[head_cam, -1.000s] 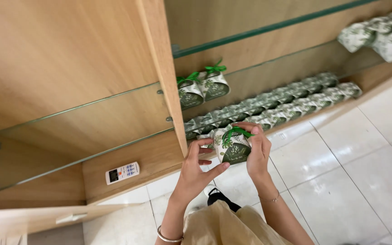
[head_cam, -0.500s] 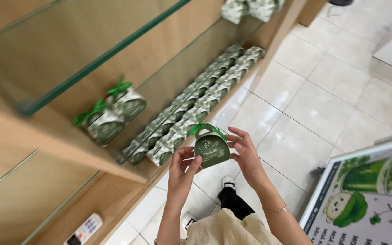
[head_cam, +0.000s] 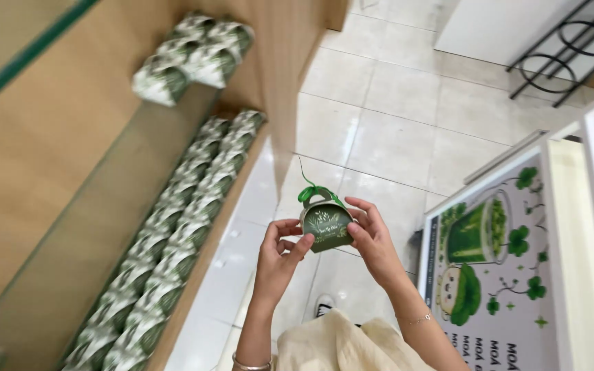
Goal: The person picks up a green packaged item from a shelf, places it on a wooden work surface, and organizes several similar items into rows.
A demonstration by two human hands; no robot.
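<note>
One small green gift box (head_cam: 327, 228) with a green ribbon bow on its handle is held in mid-air above the tiled floor (head_cam: 393, 137), between both hands. Left hand (head_cam: 280, 254) fingers close on its left edge; right hand (head_cam: 372, 240) fingers close on its right edge and back. Box sits centred, handle pointing away, equally near each hand. Wooden shelf (head_cam: 194, 227) to the left carries two long rows of matching boxes, too blurred to count; four more sit on the glass shelf (head_cam: 91, 227) above. One poster board (head_cam: 496, 268) stands right.

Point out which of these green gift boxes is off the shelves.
The small green box with the ribbon bow, held between the left hand and right hand above the floor tiles. All others sit in rows on the shelves.
</note>
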